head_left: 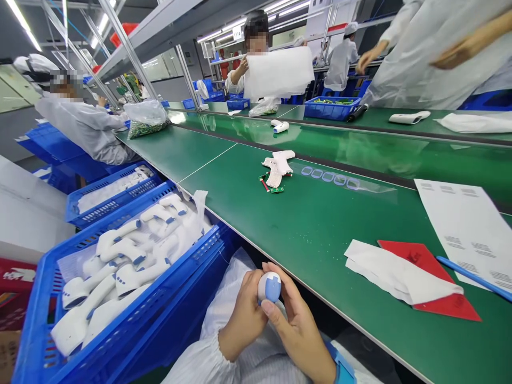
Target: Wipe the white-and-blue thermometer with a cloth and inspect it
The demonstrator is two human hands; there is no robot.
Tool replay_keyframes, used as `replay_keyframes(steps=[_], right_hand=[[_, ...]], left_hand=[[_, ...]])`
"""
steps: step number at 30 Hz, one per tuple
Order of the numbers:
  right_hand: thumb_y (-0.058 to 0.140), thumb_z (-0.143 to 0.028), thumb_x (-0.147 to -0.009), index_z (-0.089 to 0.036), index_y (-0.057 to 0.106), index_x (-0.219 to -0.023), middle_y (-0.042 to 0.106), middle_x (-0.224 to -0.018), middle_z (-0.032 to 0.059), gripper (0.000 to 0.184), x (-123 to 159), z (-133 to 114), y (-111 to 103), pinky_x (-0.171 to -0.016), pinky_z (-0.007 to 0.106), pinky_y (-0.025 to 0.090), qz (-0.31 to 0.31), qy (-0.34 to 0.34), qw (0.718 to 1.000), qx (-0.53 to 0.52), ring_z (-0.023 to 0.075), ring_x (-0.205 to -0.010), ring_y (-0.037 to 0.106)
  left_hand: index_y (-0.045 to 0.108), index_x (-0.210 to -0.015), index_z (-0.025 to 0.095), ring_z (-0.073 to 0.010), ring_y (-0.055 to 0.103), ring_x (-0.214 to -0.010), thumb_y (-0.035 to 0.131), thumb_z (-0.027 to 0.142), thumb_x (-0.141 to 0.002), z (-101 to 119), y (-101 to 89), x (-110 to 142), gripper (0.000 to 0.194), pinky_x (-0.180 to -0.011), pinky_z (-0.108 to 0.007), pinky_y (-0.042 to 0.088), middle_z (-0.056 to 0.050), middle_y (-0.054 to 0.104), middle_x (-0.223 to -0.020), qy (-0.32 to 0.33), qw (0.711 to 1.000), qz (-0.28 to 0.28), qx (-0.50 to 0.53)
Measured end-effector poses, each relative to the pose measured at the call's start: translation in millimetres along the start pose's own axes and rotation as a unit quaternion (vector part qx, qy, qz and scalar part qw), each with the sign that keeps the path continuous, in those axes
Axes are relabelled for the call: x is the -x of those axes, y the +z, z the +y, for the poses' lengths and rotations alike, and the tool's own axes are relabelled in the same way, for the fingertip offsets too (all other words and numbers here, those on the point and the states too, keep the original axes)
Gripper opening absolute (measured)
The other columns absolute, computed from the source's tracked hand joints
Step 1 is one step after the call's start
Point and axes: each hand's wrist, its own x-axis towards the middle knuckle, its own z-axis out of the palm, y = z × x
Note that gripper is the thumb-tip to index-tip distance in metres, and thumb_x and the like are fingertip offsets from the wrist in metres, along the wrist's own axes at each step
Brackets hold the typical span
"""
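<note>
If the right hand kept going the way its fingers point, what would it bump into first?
The right hand points up and to the left, fingers already wrapped on the white and blue device. Past that, it would probably meet the left hand first, then the blue crate of white housings, though depth is hard to judge.

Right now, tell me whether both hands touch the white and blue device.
Touching. The head view shows the left hand and right hand wrapped around the white and blue device.

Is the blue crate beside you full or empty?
Full: the blue crate is heaped with white thermometer housings up to its rim.
</note>
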Motion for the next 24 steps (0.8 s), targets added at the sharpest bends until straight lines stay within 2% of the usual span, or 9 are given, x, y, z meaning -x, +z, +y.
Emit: replay_keyframes(steps=[6, 11, 15, 18, 21, 24], right_hand=[[0.052, -0.045, -0.091, -0.033, 0.037, -0.132, 0.041, -0.14, -0.0008, 0.045, -0.7, -1.8, -1.2, -0.113, 0.036, 0.026, 0.021, -0.006, 0.999, 0.026, 0.0176, -0.13, 0.034], [0.05, -0.046, -0.091, -0.03, 0.04, -0.132, 0.042, -0.14, -0.0007, 0.045, 1.7, -5.7, -4.5, -0.111, 0.029, 0.03, 0.037, -0.009, 0.997, 0.071, 0.0148, -0.13, 0.036], [0.05, -0.044, -0.092, -0.026, 0.043, -0.134, 0.043, -0.14, 0.0014, 0.046, 9.0, -14.5, -11.5, -0.11, 0.03, 0.033, 0.045, -0.023, 0.988, 0.144, 0.0172, -0.129, 0.039], [0.054, -0.038, -0.091, -0.031, 0.042, -0.136, 0.046, -0.137, 0.0001, 0.047, 18.7, -29.2, -23.4, -0.106, 0.032, 0.039, 0.064, -0.069, 0.975, 0.202, 0.0207, -0.125, 0.045], [0.057, -0.032, -0.09, -0.039, 0.052, -0.125, 0.06, -0.118, -0.0036, 0.036, 26.7, -52.4, -47.3, -0.093, 0.029, 0.048, 0.146, -0.153, 0.937, 0.278, 0.0199, -0.104, 0.059], [0.055, -0.03, -0.091, -0.038, 0.057, -0.113, 0.063, -0.109, -0.0037, 0.024, 27.4, -75.7, -82.7, -0.087, 0.032, 0.048, 0.263, -0.182, 0.862, 0.394, 0.0202, -0.098, 0.058]], left_hand=[[0.051, -0.088, 0.016, -0.0207, 0.047, -0.08, 0.049, 0.021, -0.082, 3.3, -1.1, 0.8, 0.009, -0.073, -0.034, 0.039, -0.005, 0.05, -0.087, -0.016, 0.999, -0.03, 0.011], [0.049, -0.088, 0.016, -0.0158, 0.045, -0.072, 0.052, 0.023, -0.081, 11.2, -0.1, -0.4, 0.01, -0.065, -0.028, 0.038, -0.001, 0.051, -0.081, -0.015, 0.992, -0.064, 0.112], [0.047, -0.083, 0.017, -0.0112, 0.037, -0.06, 0.057, 0.017, -0.075, 18.2, 5.6, -3.4, 0.013, -0.054, -0.023, 0.033, 0.004, 0.046, -0.068, -0.041, 0.977, -0.101, 0.182], [0.046, -0.082, 0.017, -0.0106, 0.036, -0.06, 0.058, 0.015, -0.073, 25.3, 8.3, -7.0, 0.015, -0.055, -0.023, 0.032, 0.005, 0.044, -0.068, -0.035, 0.974, -0.14, 0.177], [0.047, -0.086, 0.018, -0.0105, 0.034, -0.06, 0.058, 0.024, -0.079, 31.5, 10.3, -11.6, 0.014, -0.057, -0.023, 0.031, 0.005, 0.041, -0.067, -0.03, 0.971, -0.183, 0.15], [0.047, -0.089, 0.018, -0.0098, 0.028, -0.056, 0.058, 0.038, -0.082, 31.5, 15.3, -14.9, 0.023, -0.054, -0.024, 0.026, 0.007, 0.033, -0.062, -0.061, 0.965, -0.209, 0.143]])
